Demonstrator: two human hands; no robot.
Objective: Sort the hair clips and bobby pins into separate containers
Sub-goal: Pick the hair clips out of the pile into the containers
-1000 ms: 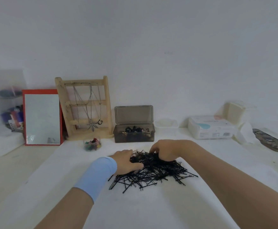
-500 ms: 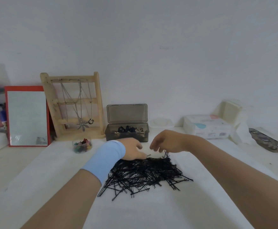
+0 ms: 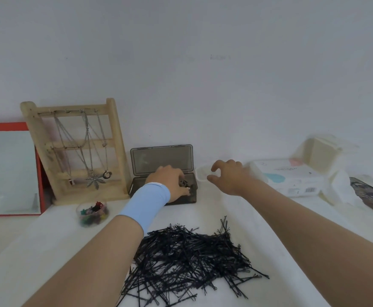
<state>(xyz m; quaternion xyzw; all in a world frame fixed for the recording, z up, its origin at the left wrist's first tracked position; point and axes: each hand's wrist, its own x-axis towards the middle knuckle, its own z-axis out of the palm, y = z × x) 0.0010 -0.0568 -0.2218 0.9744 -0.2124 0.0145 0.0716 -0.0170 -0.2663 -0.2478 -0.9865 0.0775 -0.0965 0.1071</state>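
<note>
Left hand (image 3: 170, 181) curls into the smoky plastic box (image 3: 161, 158), grip unreadable; right hand (image 3: 228, 177) spreads its grip at the clear tub (image 3: 201, 173).

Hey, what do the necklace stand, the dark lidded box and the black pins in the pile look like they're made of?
Necklace stand: pale matte wood, apparently unvarnished, judging by its colour. Dark box: likely smoky translucent plastic, since its raised lid is see-through. Pins: probably thin black-coated metal wire, though too fine to be sure.
</note>
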